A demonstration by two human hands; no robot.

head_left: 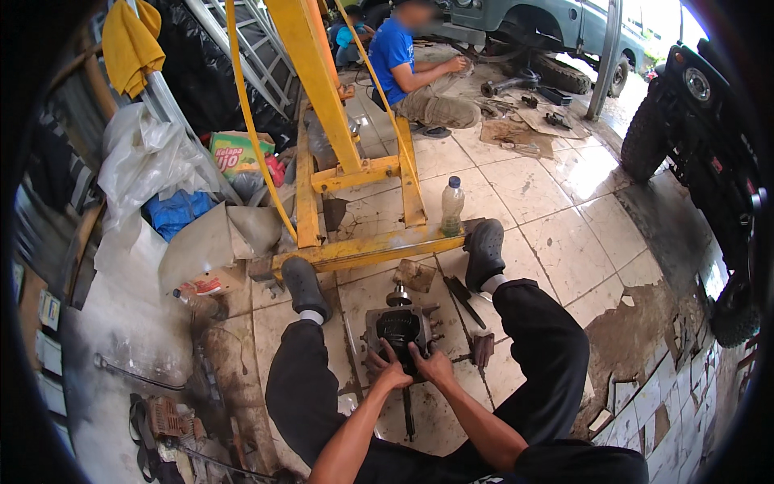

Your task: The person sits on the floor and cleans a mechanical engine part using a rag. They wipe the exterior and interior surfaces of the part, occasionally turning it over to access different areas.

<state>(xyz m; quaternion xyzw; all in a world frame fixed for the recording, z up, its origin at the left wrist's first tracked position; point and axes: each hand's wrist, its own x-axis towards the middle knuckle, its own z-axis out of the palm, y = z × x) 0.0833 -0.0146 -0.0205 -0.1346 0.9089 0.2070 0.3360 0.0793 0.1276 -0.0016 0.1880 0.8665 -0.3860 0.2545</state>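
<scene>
I'm apparently steadying the metal housing [375, 324], left hand [390, 372] fingers spread, right hand's [436, 368] I can't tell; next is calling for even pressure.

The left forearm [352, 436] and right forearm [482, 421] converge between the spread, bent legs [542, 343]. The left hand [391, 373] and right hand [434, 367] sit close together, fingers [389, 350] partly extended and pointing forward, both forearms bare to the wrists.
</scene>
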